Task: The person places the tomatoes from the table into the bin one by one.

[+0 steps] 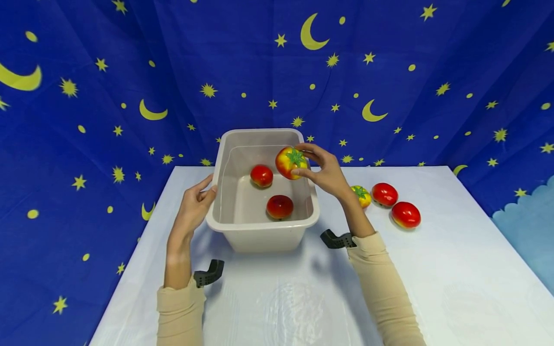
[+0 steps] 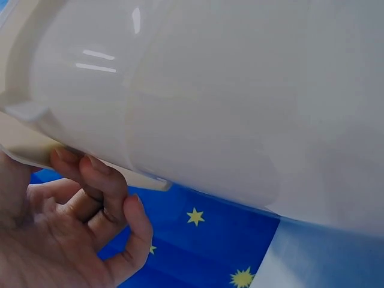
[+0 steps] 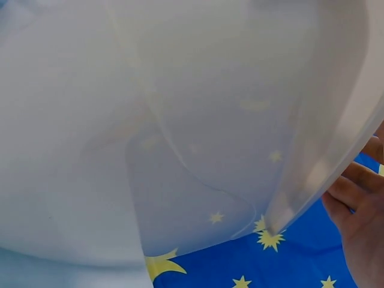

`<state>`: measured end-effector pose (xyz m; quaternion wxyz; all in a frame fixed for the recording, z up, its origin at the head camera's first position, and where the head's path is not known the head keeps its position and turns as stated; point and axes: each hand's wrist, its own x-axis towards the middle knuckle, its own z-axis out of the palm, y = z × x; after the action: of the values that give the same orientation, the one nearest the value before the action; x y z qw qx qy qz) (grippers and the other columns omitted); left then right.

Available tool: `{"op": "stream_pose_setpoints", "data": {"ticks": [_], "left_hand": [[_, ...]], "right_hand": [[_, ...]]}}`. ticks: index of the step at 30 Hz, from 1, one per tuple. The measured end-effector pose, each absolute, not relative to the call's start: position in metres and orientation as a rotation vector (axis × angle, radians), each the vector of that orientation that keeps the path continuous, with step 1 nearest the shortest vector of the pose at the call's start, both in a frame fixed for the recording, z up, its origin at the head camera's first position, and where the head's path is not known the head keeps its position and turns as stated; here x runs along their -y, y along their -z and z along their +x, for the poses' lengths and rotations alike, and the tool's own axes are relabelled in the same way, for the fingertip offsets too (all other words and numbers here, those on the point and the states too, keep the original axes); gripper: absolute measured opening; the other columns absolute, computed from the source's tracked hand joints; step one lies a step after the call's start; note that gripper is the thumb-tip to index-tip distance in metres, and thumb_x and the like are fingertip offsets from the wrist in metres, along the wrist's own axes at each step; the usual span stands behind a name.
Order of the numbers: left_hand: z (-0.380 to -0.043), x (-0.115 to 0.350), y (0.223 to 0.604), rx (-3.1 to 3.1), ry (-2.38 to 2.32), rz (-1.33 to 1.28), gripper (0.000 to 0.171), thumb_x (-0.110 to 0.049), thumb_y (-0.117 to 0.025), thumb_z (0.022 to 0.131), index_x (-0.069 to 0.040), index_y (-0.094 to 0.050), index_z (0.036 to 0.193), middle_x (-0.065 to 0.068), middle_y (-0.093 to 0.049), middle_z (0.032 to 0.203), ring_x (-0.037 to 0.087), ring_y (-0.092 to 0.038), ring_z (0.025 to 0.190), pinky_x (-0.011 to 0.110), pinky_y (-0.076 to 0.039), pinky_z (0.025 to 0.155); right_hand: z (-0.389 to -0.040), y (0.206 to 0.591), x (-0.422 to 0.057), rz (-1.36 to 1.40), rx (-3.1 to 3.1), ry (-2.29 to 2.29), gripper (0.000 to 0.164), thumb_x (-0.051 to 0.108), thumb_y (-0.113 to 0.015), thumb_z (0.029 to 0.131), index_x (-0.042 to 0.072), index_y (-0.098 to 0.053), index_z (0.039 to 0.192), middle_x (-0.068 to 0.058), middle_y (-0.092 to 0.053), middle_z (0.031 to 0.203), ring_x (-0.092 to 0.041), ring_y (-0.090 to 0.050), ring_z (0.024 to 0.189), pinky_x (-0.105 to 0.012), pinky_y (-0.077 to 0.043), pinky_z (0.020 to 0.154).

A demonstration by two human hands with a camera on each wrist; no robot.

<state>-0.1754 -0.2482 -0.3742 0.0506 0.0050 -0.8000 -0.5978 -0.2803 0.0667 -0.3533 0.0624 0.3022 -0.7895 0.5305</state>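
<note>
- Bin (image 1: 265, 239) stood by table's (image 1: 476, 274) far edge; walls blocked side entry, top passable.
- Left hand (image 1: 190, 209) blocked bin's left rim; right hand (image 1: 327, 174) plus yellow-red fruit (image 1: 285, 166) obstructed right side.
- Two red fruits (image 1: 279, 206) obstructed bin floor; gap at its near left corner.
- Three fruits (image 1: 406, 215) obstructed table right of bin; passage ran along right edge.
- Room between sleeves (image 1: 387, 290), toward near edge.

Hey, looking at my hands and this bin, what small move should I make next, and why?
I'd probably lower the green-topped fruit into the bin and release it gently. Your right hand holds it at the bin's opening, near the right wall; two red fruits already lie inside, and your left hand is at the opposite rim.
</note>
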Motion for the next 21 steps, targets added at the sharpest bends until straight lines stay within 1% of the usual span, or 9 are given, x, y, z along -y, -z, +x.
{"op": "stream_pose_setpoints", "data": {"ticks": [4, 6, 10, 15, 18, 21], "left_hand": [[-0.177, 0.249, 0.374, 2.444, 1.814, 0.016, 0.052, -0.021, -0.049, 0.103, -0.007, -0.035, 0.151, 0.032, -0.062, 0.119, -0.003, -0.065, 0.074, 0.018, -0.052, 0.067], [-0.177, 0.250, 0.374, 2.458, 1.804, 0.023, 0.053, -0.022, -0.049, 0.103, -0.008, -0.034, 0.151, 0.031, -0.062, 0.120, -0.002, -0.066, 0.076, 0.018, -0.052, 0.067], [-0.177, 0.251, 0.374, 2.482, 1.785, 0.040, 0.054, -0.024, -0.049, 0.103, -0.009, -0.033, 0.152, 0.029, -0.062, 0.121, 0.003, -0.068, 0.081, 0.019, -0.052, 0.068], [-0.176, 0.251, 0.373, 2.496, 1.772, 0.042, 0.054, -0.026, -0.049, 0.103, -0.009, -0.032, 0.152, 0.030, -0.063, 0.120, 0.001, -0.067, 0.078, 0.019, -0.052, 0.067], [-0.176, 0.251, 0.373, 2.499, 1.779, 0.041, 0.055, -0.026, -0.049, 0.103, -0.010, -0.032, 0.152, 0.030, -0.063, 0.121, -0.002, -0.066, 0.076, 0.019, -0.052, 0.067], [-0.176, 0.250, 0.373, 2.501, 1.786, 0.035, 0.055, -0.026, -0.049, 0.103, -0.010, -0.031, 0.153, 0.030, -0.062, 0.122, -0.001, -0.066, 0.077, 0.019, -0.052, 0.068]], "right_hand": [[-0.282, 0.356, -0.069, 0.918, 2.393, -1.565, 0.059, 0.015, -0.076, 0.086, 0.003, -0.051, 0.138, -0.017, -0.053, 0.141, -0.027, -0.047, 0.134, -0.044, -0.033, 0.113], [-0.282, 0.357, -0.071, 0.904, 2.389, -1.559, 0.060, 0.016, -0.076, 0.086, 0.004, -0.052, 0.139, -0.017, -0.053, 0.142, -0.026, -0.046, 0.136, -0.046, -0.031, 0.115], [-0.282, 0.358, -0.076, 0.828, 2.391, -1.591, 0.060, 0.022, -0.077, 0.085, 0.010, -0.053, 0.139, -0.009, -0.054, 0.143, -0.023, -0.045, 0.137, -0.049, -0.029, 0.115], [-0.279, 0.358, -0.084, 0.735, 2.401, -1.647, 0.059, 0.030, -0.077, 0.085, 0.018, -0.055, 0.138, -0.002, -0.055, 0.142, -0.017, -0.046, 0.136, -0.051, -0.027, 0.116], [-0.277, 0.359, -0.089, 0.736, 2.372, -1.679, 0.057, 0.025, -0.076, 0.086, 0.016, -0.054, 0.138, -0.003, -0.054, 0.142, -0.017, -0.046, 0.136, -0.049, -0.026, 0.117], [-0.273, 0.358, -0.095, 0.752, 2.336, -1.705, 0.056, 0.014, -0.074, 0.087, 0.011, -0.054, 0.138, -0.008, -0.055, 0.142, -0.020, -0.046, 0.135, -0.046, -0.027, 0.117]]}}
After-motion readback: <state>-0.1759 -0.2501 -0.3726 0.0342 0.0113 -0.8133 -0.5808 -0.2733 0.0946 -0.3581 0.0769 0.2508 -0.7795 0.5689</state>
